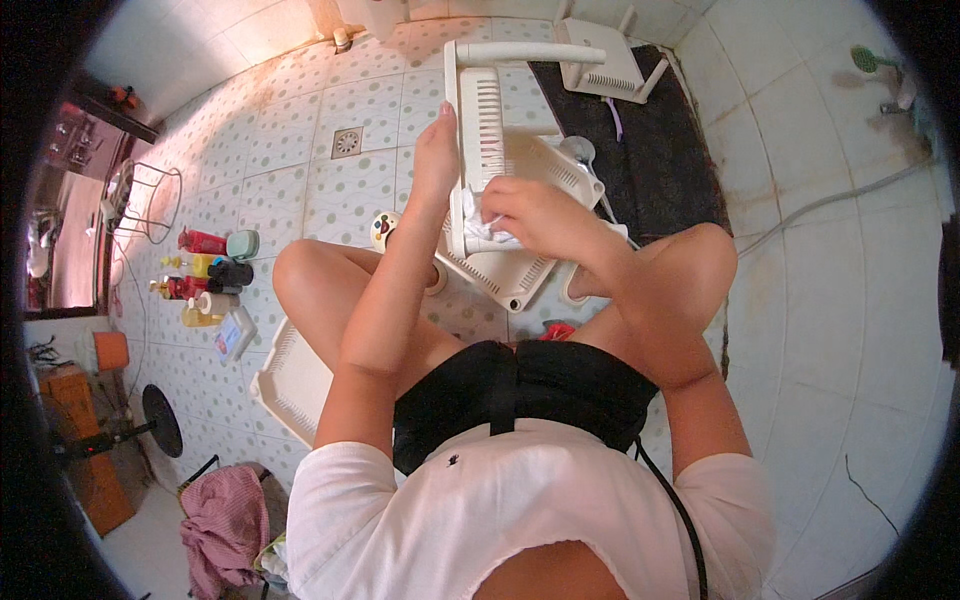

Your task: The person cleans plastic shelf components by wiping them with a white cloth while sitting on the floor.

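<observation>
My left hand (pixel 437 154) grips the left edge of a cream plastic slotted rack tier (pixel 470 97), which is held up on its side with a round leg sticking out from its far end. My right hand (pixel 517 214) presses a crumpled white cloth (pixel 480 217) against the near end of this tier, fingers bent over the cloth. Below it, between my feet, lies another cream slotted tray (pixel 517 281) on the floor. A clear round object (pixel 577 148), perhaps a shower head, rests by that tray's far right corner.
Another rack piece (pixel 600 56) stands on a black mat (pixel 660 157) at the far right. Several bottles (pixel 202 266) and a pack of wipes (pixel 235 335) stand or lie at left. A cream tray (pixel 289 382) lies beside my left thigh. A floor drain (pixel 347 142) is ahead.
</observation>
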